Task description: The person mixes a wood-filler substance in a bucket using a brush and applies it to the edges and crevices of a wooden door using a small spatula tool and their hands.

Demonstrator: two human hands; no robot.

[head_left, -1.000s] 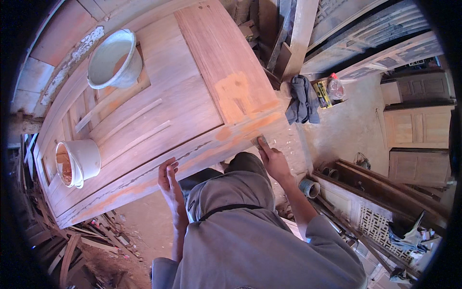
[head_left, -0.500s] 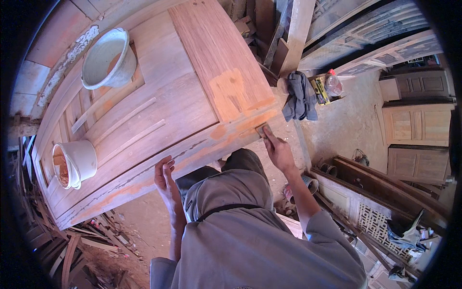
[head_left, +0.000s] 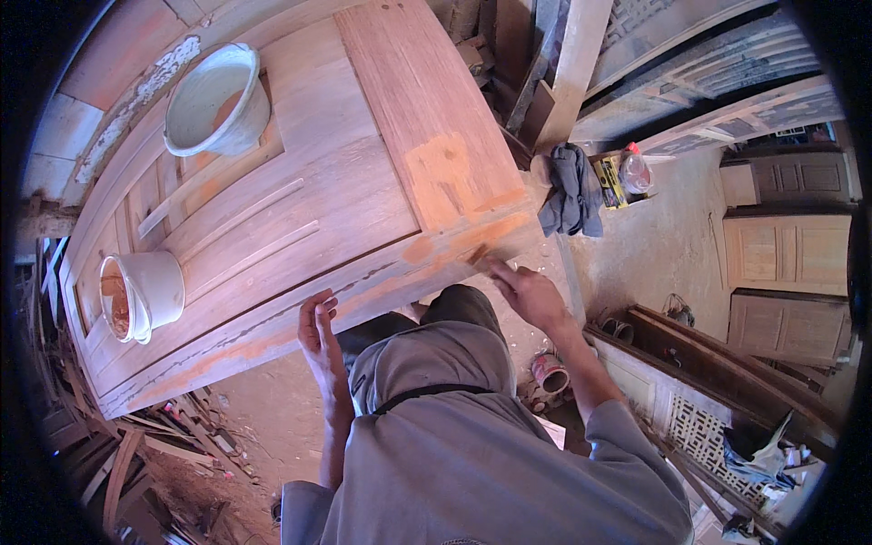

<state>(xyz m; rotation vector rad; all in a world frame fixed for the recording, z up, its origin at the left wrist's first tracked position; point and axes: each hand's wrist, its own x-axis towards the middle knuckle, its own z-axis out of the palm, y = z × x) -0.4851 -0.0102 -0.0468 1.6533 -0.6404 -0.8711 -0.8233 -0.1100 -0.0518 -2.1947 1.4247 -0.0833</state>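
Note:
A wooden panel door (head_left: 338, 207) lies flat before me, with orange filler (head_left: 438, 177) smeared along its near edge and right corner. My right hand (head_left: 534, 298) is closed on a small flat scraper (head_left: 478, 257), blurred by motion and pressed to the filler near that corner. Close to the door's near edge, my left hand (head_left: 318, 325) is raised with fingers loosely apart and nothing in it. A white bucket (head_left: 162, 286) with orange-brown paste stands on the door's left part. Behind it sits a larger pale bucket (head_left: 218, 95) with some brown matter inside.
Past the door's right corner are a dark cloth (head_left: 572, 191) and a yellow-black box (head_left: 610, 182). A long wooden frame (head_left: 718, 363) lies at the right. Wood scraps (head_left: 195, 431) litter the floor at the lower left. Door panels (head_left: 788, 252) stand far right.
My right hand has drawn the scraper a little left and toward me along the filled edge. My left hand has barely moved. The whole view has shifted slightly.

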